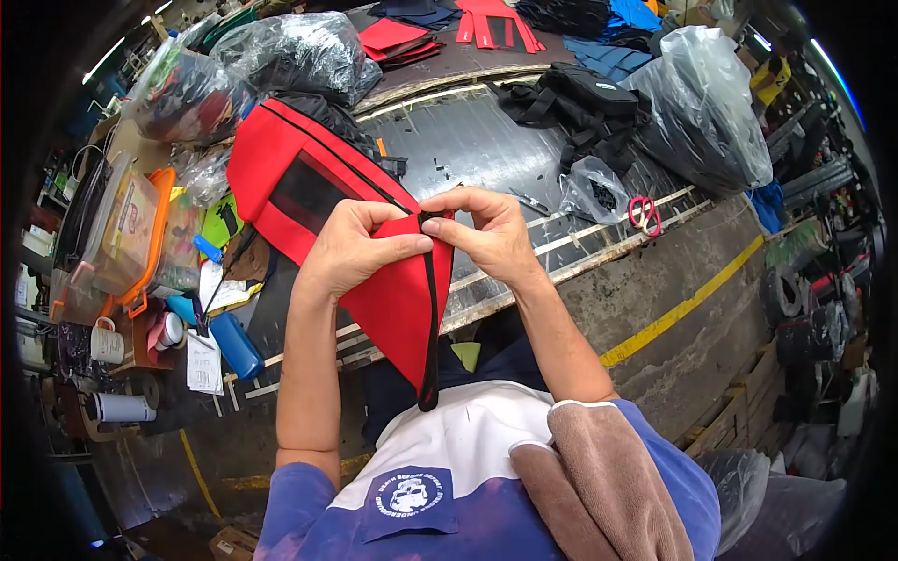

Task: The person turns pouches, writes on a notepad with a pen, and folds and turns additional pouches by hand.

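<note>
A red fabric piece (pixel 393 309) with black zipper edging and a dark mesh window (pixel 307 194) hangs between my hands. Its upper left part lies over the table edge and its lower point reaches my lap. My left hand (pixel 360 248) pinches the black-edged part from the left, thumb pointing right. From the right, my right hand (pixel 482 234) pinches the same spot with thumb and forefinger. The fingertips nearly meet at the zipper tape. What exactly lies between them is too small to tell.
On the metal-topped table (pixel 449 140) are pink-handled scissors (pixel 644 215), a black bag (pixel 589 103) and a small plastic bag (pixel 594 192). Large plastic sacks (pixel 702 107) stand at the right and upper left. Plastic bins (pixel 131 224) and a blue case (pixel 236 346) are at left.
</note>
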{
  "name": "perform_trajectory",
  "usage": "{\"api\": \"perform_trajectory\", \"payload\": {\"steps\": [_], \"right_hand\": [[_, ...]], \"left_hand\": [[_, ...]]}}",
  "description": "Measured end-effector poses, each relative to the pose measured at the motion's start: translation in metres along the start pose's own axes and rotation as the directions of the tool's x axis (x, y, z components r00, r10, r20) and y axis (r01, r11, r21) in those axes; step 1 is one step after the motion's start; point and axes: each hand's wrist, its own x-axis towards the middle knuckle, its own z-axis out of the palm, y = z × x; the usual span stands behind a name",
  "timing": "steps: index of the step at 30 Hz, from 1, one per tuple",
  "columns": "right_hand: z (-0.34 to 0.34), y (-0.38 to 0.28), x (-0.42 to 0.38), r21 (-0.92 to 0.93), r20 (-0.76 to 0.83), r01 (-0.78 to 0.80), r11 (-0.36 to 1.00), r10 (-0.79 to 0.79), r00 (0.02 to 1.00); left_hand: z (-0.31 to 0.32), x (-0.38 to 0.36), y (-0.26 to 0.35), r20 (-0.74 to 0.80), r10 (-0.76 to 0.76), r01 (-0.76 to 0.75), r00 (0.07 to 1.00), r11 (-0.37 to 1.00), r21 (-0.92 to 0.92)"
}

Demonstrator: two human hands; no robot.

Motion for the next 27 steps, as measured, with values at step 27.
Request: {"api": "perform_trajectory", "payload": {"steps": [27], "right_hand": [[-0.001,-0.021,-0.004,-0.198,0.073,0.046,0.979,-0.033,0.997]], "left_hand": [[-0.013,0.012,-0.015,0.148,-0.034,0.050,0.988,0.994,-0.102]]}}
